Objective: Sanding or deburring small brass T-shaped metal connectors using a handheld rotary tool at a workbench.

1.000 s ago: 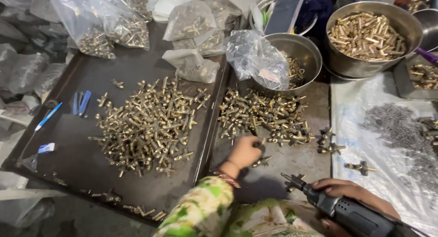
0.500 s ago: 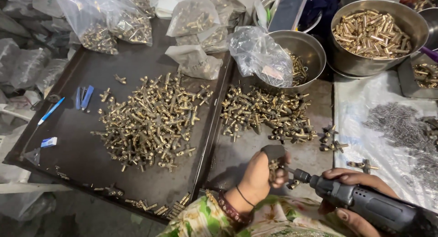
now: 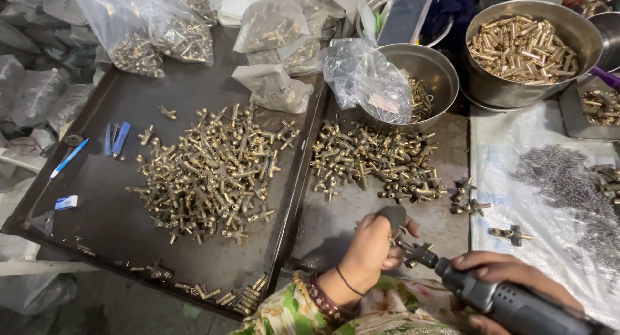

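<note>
Left hand (image 3: 371, 251) fingers pinch a small brass fitting (image 3: 402, 235) against the electric screwdriver (image 3: 510, 303) tip; right hand (image 3: 510, 280) fingers wrap the tool. Risk: bit may slip off the fitting and nick the fingers, or fling it into the near-edge pile of brass fittings (image 3: 374, 162).

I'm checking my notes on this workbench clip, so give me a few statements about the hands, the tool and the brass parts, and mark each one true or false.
1. The right hand grips a dark powered driver. True.
2. The left hand holds a small fitting up against the driver's tip. True.
3. The large dark tray on the left holds only a blue pen. False: a big pile of brass fittings lies in its middle, and the blue pen lies near its left edge.
4. The big steel bowl at the upper right holds brass pieces. True.
5. The phone lies flat in the dark tray. False: it leans in a bowl at the top, behind the smaller steel bowl.
</note>
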